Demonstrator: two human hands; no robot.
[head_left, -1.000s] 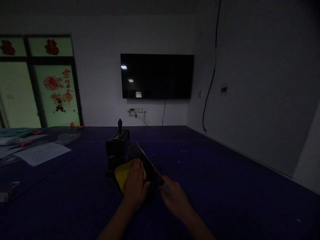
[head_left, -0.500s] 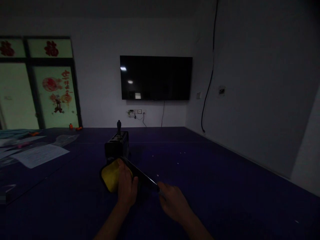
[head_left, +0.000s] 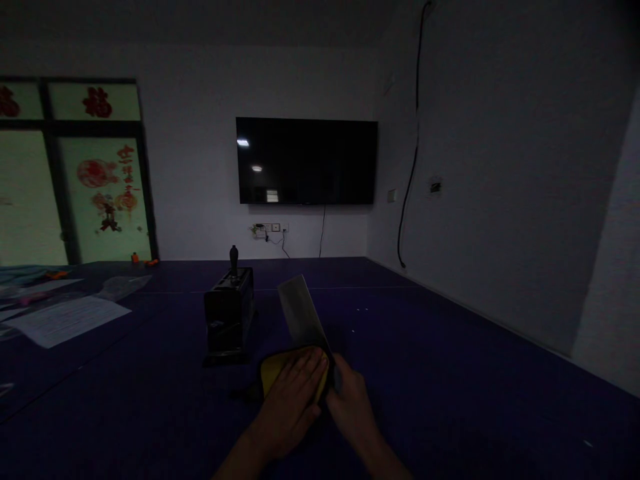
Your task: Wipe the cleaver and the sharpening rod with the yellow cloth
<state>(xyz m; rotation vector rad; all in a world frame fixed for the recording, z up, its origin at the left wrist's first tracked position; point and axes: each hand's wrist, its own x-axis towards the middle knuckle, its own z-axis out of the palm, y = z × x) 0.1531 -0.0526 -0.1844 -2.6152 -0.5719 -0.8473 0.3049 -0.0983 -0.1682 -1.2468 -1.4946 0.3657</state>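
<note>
My right hand (head_left: pixel 350 400) is closed around the handle of a cleaver (head_left: pixel 301 310), whose broad grey blade tilts up and away to the left. A yellow cloth with a dark border (head_left: pixel 273 373) lies against the lower part of the blade. My left hand (head_left: pixel 293 400) presses the cloth there, its fingers together and stretched over it. The blade's lower part is hidden behind the cloth. Left of the blade, apart from it, stands a black knife block (head_left: pixel 225 323) with one dark handle (head_left: pixel 233 260) sticking up from its top.
On the dark blue table (head_left: pixel 425 387), printed paper sheets (head_left: pixel 70 320) and clear plastic (head_left: pixel 123 287) lie at the left. Small orange items (head_left: pixel 135 257) sit by the far edge. White scraps (head_left: pixel 353 331) dot the surface. A wall borders the right side.
My left hand and the cloth have moved right and down along the blade toward the handle. The cleaver has swung more upright, away from the knife block, and its blade now shows broadside.
</note>
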